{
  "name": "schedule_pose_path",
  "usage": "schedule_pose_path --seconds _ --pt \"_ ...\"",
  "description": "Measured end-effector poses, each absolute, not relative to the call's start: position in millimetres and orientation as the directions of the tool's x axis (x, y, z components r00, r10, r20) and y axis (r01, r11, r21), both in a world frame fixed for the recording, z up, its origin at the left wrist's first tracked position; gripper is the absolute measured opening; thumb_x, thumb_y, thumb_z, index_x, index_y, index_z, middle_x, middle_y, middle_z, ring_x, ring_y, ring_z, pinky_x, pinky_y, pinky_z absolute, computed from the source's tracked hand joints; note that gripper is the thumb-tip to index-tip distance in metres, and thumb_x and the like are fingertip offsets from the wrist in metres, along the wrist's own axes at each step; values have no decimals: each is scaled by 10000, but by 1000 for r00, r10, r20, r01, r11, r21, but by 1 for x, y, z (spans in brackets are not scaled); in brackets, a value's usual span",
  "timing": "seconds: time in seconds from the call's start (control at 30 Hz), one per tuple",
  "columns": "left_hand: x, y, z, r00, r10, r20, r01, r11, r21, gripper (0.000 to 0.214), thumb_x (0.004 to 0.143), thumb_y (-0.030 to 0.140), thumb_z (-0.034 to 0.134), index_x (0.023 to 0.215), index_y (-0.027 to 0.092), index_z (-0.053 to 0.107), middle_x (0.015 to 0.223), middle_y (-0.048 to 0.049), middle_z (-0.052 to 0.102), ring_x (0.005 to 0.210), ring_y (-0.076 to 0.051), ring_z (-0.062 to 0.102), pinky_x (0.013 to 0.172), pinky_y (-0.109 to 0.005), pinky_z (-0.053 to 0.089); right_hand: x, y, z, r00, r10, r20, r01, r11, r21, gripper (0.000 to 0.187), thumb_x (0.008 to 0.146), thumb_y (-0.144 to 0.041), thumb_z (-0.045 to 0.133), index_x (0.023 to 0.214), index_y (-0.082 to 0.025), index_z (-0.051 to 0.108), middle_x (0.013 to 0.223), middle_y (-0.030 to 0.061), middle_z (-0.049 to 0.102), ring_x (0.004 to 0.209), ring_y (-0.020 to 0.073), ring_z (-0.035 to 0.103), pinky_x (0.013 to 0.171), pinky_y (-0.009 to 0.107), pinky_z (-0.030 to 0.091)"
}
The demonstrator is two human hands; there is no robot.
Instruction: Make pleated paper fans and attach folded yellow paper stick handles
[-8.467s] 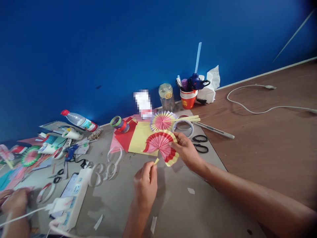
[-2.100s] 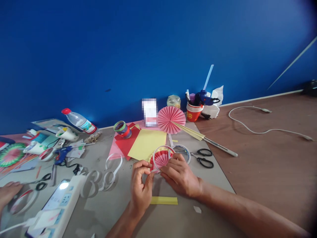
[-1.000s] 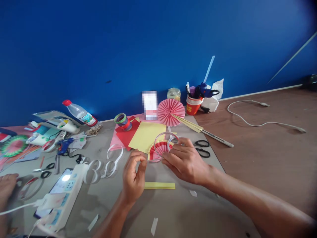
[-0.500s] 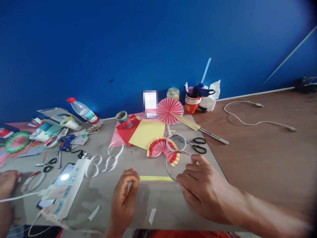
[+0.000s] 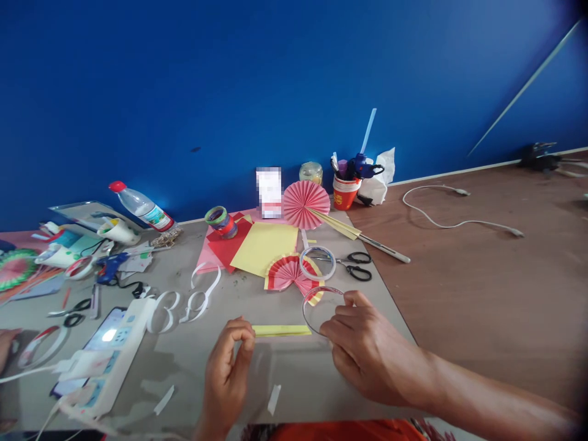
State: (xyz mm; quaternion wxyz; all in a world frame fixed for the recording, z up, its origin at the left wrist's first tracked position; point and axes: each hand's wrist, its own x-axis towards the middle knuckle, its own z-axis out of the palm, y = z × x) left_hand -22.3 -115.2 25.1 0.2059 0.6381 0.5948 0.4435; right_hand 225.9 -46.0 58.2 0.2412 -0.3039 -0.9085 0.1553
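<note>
My right hand (image 5: 365, 349) is closed around the edge of a roll of clear tape (image 5: 309, 315), held upright above the table. My left hand (image 5: 229, 361) is curled, thumb and forefinger pressed together, at the left end of a narrow yellow paper strip (image 5: 282, 331). What sits between those fingertips is hidden. The strip lies crosswise between both hands. Just beyond the tape roll are a pink, red and yellow pleated paper fan (image 5: 291, 272), a second tape roll (image 5: 318, 263) lying flat, and black-handled scissors (image 5: 359, 266).
A white power strip (image 5: 120, 355) and curled white strips (image 5: 202, 300) lie left. Behind are yellow paper (image 5: 266, 245), a round pink fan (image 5: 307, 204), a red cup of tools (image 5: 345, 193) and a bottle (image 5: 144, 208). Another person's hand (image 5: 6, 346) is at the left edge.
The view has shifted slightly, so most things appear farther left. My left fingertips are a little closer to the strip's end. The other person's hand shows less at the left edge.
</note>
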Motion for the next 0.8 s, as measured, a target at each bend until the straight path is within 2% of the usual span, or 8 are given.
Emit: schedule_pose_path --seconds 0.27,0.53,0.63,0.8 --pt "-21 -119 24 -60 902 427 623 -301 722 117 896 124 439 848 208 506 830 -7 564 842 -138 566 1032 -372 403 225 -43 49 -656 659 369 495 744 -449 126 701 -94 426 611 -177 454 544 -7 494 531 124 343 696 326 255" --pt "-20 -128 32 85 766 637 699 -501 510 156 845 62 449 882 191 530 852 -29 582 824 -155 580 1045 -507 379 222 -41 46 -564 713 417 485 695 -531 124 675 -65 435 611 -168 465 536 -31 472 531 107 385 723 327 263" --pt "-11 -132 36 62 738 671 735 -489 470 132 851 101 457 848 211 529 829 -22 576 794 -161 587 1054 -556 336 222 -38 47 -522 732 438 457 674 -581 131 682 -64 429 642 -172 492 552 -33 482 540 109 420 721 329 267" --pt "-2 -139 26 -72 714 697 796 -380 471 63 869 207 502 844 256 532 804 -2 597 785 -174 619 1117 -596 165 217 -37 54 -438 798 413 398 584 -707 155 722 -82 406 668 -183 510 555 -42 497 537 106 461 714 323 299"
